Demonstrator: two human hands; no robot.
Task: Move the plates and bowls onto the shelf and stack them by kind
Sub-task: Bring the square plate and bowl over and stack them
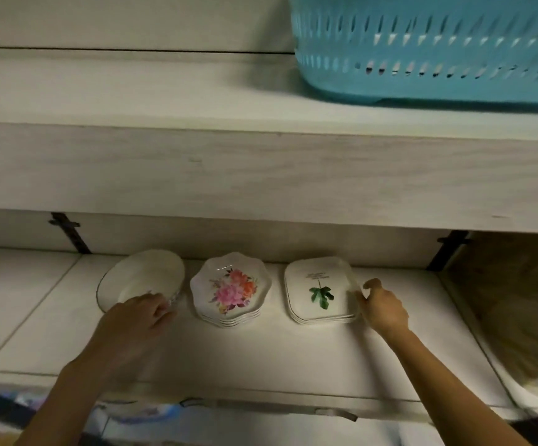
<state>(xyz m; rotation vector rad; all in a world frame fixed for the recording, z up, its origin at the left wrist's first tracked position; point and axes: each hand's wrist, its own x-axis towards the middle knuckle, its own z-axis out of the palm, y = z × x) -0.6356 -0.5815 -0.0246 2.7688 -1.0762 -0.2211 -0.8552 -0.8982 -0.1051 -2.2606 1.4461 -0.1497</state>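
A: Where are the dishes?
B: On the shelf: left hand grips the oval dish at nine o'clock, and right hand holds the leaf plates at three.
A: Square each stack gently, edges flush.

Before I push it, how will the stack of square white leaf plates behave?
The stack of square white leaf plates looks rigid, probably breakable. Separate rims show, so a high push may slide upper plates off. The right hand holds only its right edge; lifting there could tip it.
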